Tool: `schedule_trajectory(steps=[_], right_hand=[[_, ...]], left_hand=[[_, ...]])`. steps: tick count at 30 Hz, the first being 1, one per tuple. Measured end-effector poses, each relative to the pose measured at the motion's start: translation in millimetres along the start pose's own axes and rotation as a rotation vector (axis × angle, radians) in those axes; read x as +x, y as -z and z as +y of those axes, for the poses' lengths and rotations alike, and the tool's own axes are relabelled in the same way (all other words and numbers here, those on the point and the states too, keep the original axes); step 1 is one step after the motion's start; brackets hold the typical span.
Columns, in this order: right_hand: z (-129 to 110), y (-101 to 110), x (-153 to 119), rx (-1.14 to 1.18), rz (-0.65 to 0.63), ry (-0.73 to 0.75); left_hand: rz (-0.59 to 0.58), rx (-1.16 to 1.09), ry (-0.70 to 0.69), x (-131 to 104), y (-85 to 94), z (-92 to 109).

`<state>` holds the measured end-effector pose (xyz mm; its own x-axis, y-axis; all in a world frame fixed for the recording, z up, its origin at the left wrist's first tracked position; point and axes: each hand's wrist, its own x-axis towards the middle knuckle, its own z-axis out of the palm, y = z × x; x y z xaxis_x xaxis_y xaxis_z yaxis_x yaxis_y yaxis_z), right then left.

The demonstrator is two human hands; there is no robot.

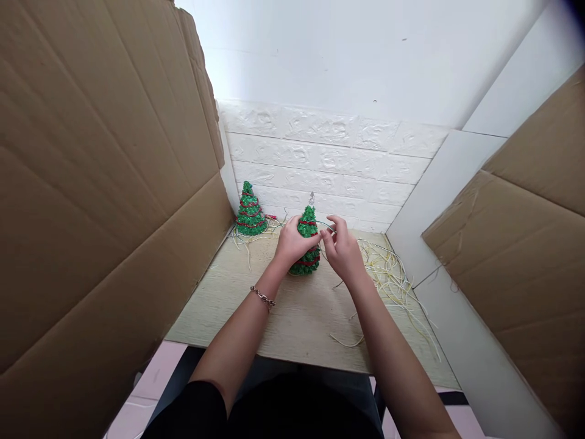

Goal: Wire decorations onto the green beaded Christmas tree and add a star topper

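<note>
A small green Christmas tree (309,266) with red garland and a clear, shiny topper (312,199) stands upright on the table in front of me. My left hand (295,241) is wrapped round its upper left side, the thumb across its front. Just right of the tree, my right hand (340,249) pinches a thin wire (325,225) that runs to the tree's upper part. The fingertips of both hands nearly meet there. A second green tree (251,213) with red garland stands at the back left, apart from both hands.
Loose white and yellow wires (388,271) lie tangled on the right of the wooden table (301,329). More wires (249,247) lie around the back-left tree. Cardboard panels (114,183) rise at both sides, and a white brick-patterned wall (320,143) closes off the back.
</note>
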<state>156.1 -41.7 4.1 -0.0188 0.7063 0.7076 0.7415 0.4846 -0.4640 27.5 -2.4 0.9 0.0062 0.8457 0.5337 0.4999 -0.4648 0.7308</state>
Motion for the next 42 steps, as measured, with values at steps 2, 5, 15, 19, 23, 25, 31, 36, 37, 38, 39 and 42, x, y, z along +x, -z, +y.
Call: schedule_trajectory(steps=[2, 5, 15, 19, 23, 25, 31, 36, 37, 38, 39, 42], right_hand=[[3, 0, -2, 0.020, 0.024, -0.004], [5, 2, -3, 0.027, 0.059, -0.042], [3, 1, 8, -0.100, 0.146, 0.095], [0, -7, 11, -0.107, 0.089, 0.113], [3, -9, 7, -0.066, 0.071, 0.087], [10, -8, 3, -0.047, 0.079, 0.077], [25, 0, -1, -0.063, 0.074, 0.107], [20, 4, 0, -0.218, 0.173, 0.128], [18, 4, 0, -0.257, 0.181, 0.122], [16, 4, 0, -0.292, 0.185, 0.119], [14, 3, 0, -0.319, 0.184, 0.120], [9, -2, -1, -0.349, 0.144, 0.140]], left_hand=[[0.004, -0.004, 0.019, 1, 0.4, -2], [0.010, 0.013, -0.001, 1, -0.2, -3], [0.028, 0.093, -0.131, -2, -3.3, -3], [0.043, 0.082, -0.165, -3, -6.4, -2], [0.073, 0.058, -0.128, -1, -7.4, 0], [0.096, 0.073, -0.108, 0, -6.9, -1], [0.120, 0.112, -0.061, 3, -5.9, -6], [0.065, 0.127, -0.115, -1, -7.5, -5], [0.050, 0.130, -0.131, -2, -8.0, -4], [0.036, 0.131, -0.146, -2, -8.5, -4], [0.023, 0.132, -0.159, -3, -9.0, -3], [-0.005, 0.135, -0.177, -4, -9.7, -2]])
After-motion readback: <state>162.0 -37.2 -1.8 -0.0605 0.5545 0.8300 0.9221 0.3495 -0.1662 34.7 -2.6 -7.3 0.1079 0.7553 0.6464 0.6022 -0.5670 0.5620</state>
